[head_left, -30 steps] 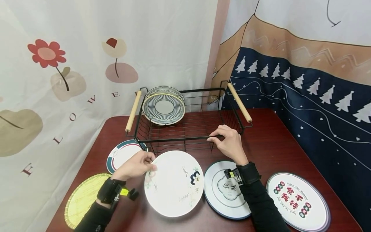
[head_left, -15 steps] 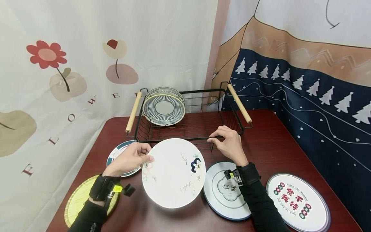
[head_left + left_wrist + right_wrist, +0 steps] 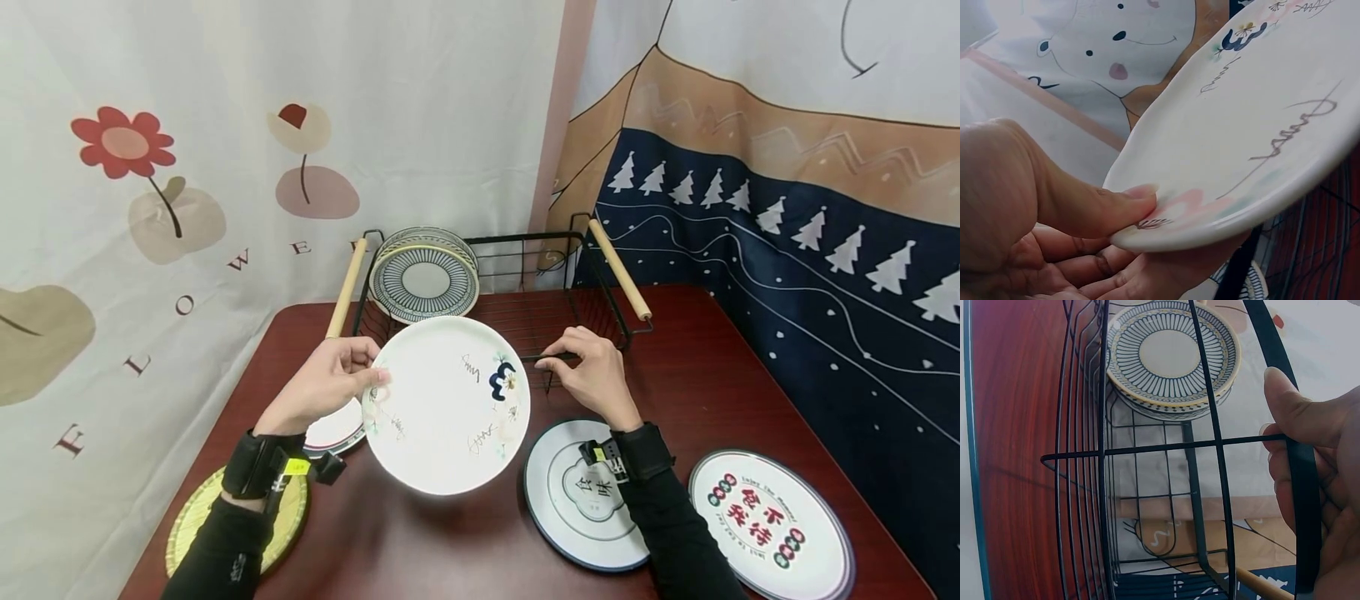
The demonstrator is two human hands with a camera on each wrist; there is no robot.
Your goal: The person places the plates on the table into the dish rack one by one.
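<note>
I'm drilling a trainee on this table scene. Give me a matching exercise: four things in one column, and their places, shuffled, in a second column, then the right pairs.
Things
1. white flowered plate
2. striped plate
3. yellow mat
4. right hand

Places
A. flat on the table's near left corner
B. gripping the front rim of the wire rack
C. held off the table in the left hand
D. standing on edge at the back left of the rack

Pairs: 1-C, 2-D, 3-A, 4-B

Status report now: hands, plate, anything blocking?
Left hand pinches white plate, lifted, tilted. Right hand grips dish rack front rail. Striped plates occupy rack's back left.
</note>
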